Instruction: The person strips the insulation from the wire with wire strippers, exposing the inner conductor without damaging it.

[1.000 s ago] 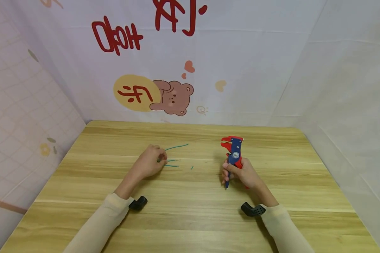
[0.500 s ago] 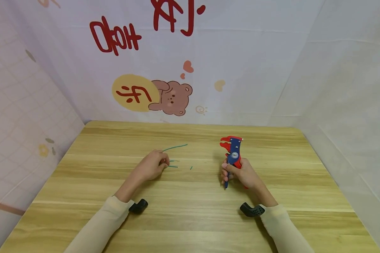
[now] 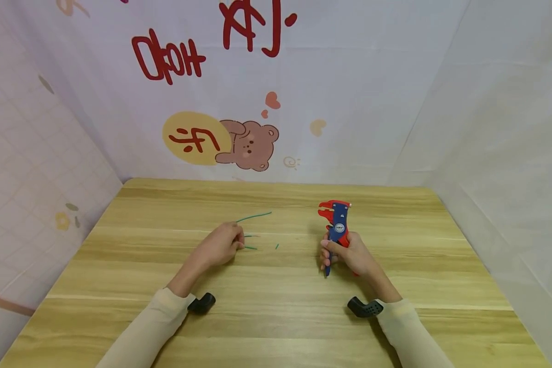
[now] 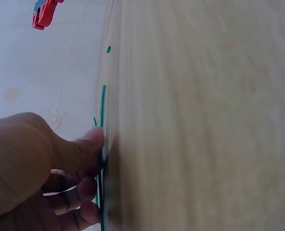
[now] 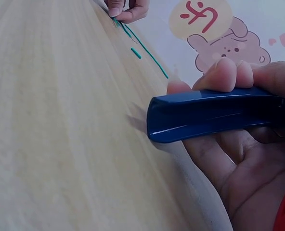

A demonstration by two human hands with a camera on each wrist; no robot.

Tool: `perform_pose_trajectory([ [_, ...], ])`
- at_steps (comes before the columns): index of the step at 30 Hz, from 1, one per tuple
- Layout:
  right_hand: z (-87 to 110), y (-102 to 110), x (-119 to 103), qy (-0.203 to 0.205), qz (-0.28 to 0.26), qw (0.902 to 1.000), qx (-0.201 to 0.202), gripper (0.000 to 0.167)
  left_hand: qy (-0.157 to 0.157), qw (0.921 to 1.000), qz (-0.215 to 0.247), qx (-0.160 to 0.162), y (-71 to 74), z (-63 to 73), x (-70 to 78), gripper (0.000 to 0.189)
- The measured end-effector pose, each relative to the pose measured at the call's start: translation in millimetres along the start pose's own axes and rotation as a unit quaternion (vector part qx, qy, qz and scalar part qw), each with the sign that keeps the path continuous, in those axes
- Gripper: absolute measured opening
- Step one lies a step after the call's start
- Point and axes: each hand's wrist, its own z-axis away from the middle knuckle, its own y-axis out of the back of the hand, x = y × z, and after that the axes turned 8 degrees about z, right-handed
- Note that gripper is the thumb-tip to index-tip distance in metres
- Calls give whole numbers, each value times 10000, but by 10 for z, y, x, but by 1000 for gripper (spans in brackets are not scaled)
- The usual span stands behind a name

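Observation:
My left hand (image 3: 222,244) is low over the left-middle of the table, thumb and forefinger pinching a green wire (image 4: 103,101) whose end sticks out past the fingertips. A second, shorter wire end with bare copper (image 3: 253,236) shows just behind it; a longer green wire (image 3: 257,215) lies farther back, partly hidden by the hand. In my right hand (image 3: 358,253) is a red and blue wire stripper (image 3: 340,225), gripped by its handles with the jaws up and apart. Its blue handle (image 5: 219,115) fills much of the right wrist view.
A short green offcut (image 3: 277,246) lies on the wooden table (image 3: 276,306) between the hands. White printed cloth (image 3: 359,92) hangs behind the table's back edge and along both sides. Each wrist wears a black camera mount (image 3: 202,303).
My left hand has drawn slightly nearer the front, and its thumb and forefinger have come together on the near wire, whose end has shifted a little. The right hand keeps the stripper nearly still.

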Motion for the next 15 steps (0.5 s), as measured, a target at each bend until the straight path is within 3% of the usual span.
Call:
perform_pose_trajectory([
  [6, 7, -15, 1, -53, 8, 10000, -19, 28, 101, 9988, 440, 214, -20, 9, -6, 11],
  [15, 10, -6, 16, 42, -69, 10000, -23, 27, -349, 9932, 1022, 438, -11, -22, 39, 8],
])
